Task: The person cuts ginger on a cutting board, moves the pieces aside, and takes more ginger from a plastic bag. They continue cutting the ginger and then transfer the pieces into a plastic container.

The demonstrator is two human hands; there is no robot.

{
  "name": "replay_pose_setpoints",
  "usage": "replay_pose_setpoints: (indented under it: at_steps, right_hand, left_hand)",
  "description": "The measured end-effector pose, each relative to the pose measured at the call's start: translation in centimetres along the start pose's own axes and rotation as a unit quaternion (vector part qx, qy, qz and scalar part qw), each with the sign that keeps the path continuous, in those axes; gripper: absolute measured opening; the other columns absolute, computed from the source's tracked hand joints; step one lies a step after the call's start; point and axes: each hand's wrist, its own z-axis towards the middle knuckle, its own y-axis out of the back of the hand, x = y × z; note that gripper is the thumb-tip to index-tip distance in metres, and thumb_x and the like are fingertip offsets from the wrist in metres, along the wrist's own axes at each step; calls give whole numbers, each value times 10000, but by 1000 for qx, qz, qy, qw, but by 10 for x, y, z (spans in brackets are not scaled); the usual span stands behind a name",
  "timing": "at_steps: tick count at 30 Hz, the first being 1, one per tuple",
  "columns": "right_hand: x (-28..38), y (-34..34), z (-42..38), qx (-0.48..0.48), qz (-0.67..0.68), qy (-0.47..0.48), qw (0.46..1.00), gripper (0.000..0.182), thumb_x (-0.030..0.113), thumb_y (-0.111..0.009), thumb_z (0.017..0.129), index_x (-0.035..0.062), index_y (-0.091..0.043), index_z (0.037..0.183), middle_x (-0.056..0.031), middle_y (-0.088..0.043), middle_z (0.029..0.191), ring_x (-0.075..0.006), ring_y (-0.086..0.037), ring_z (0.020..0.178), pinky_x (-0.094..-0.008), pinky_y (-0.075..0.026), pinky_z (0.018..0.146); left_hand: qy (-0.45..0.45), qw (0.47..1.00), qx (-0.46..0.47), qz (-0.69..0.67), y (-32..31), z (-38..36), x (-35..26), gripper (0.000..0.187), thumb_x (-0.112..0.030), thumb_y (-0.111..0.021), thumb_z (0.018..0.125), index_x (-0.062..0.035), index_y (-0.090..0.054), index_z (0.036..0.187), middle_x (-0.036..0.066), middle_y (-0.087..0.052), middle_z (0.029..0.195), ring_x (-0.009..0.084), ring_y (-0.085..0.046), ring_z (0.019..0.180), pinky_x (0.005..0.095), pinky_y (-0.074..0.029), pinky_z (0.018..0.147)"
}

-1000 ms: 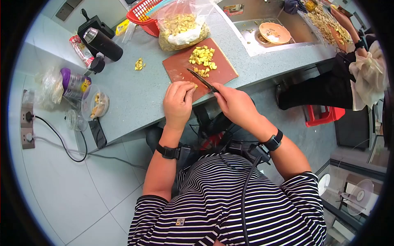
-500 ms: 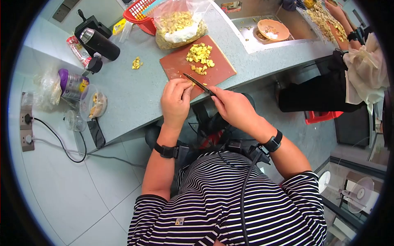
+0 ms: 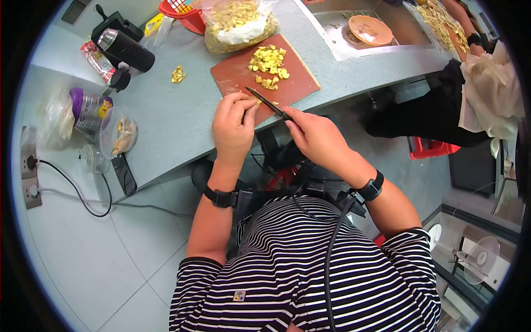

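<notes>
A reddish-brown cutting board [image 3: 298, 83] lies at the counter's front edge with a heap of chopped yellow pieces [image 3: 267, 60], which look like ginger. My right hand [image 3: 319, 135] is closed round the handle of a dark-bladed knife [image 3: 266, 101], its blade pointing up and left over the board. Close by the blade, my left hand [image 3: 232, 124] has its fingers pinched together at the board's near edge. A small yellow piece [image 3: 256, 100] shows at those fingertips, mostly hidden. Tiny scraps lie around the blade.
Behind the board stand a plastic bag of yellow chunks [image 3: 238, 27] and a red basket [image 3: 191, 19]. A black thermos [image 3: 130, 52], a tub [image 3: 124, 135] and a phone [image 3: 125, 176] are leftward. An orange bowl [image 3: 369, 29] sits in the sink [image 3: 409, 27]; a co-worker's arm [image 3: 456, 19] is beyond.
The view has shifted slightly, so the counter things appear a little higher and further left. Both hands keep nearly the same pose, with the knife still beside the left fingertips.
</notes>
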Motion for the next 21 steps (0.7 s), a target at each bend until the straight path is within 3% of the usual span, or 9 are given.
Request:
replay_pose_setpoints:
  at_steps: [10,21]
  right_hand:
    - [5,3,-2,-29,23,-10,999,371,198,-687,1157,62,-717,1501,-239,-833,1139,-458,-803,1030,-558,-645,876]
    - [-1,-3,-7,-28,14,2,999,389,197,-689,1156,54,-705,1517,-246,-834,1169,-466,-804,1034,-565,-651,886]
  left_hand:
    - [-4,1000,-4,0,0,-1,1,113,18,-898,1000,7,-815,1076,87,-750,1174,165,-728,885,306,-584,695]
    - [-7,1000,-5,5,-1,0,2,129,17,-905,993,9,-803,1072,92,-757,1152,188,-741,891,325,-595,712]
